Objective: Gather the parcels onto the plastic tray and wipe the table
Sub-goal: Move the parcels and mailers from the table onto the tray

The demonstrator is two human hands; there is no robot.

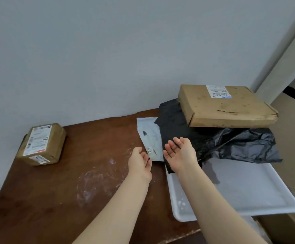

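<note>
A white plastic tray (245, 196) lies at the table's right edge. Black plastic parcels (231, 147) are heaped on its far half, and a flat cardboard box (226, 106) with a label rests on top of them. A white mailer bag (150, 136) pokes out from under the black parcels onto the table. My left hand (140, 160) is open, its fingertips at the mailer's near corner. Palm up and open, my right hand (181, 153) hovers over the edge of the black parcels. A small brown taped parcel (41, 144) sits alone at the table's far left.
The brown wooden table (55, 199) carries white smears and dust (100, 176) in its middle. A grey wall runs along the back. The tray overhangs the table's right side, with a cardboard box (284, 228) on the floor below it.
</note>
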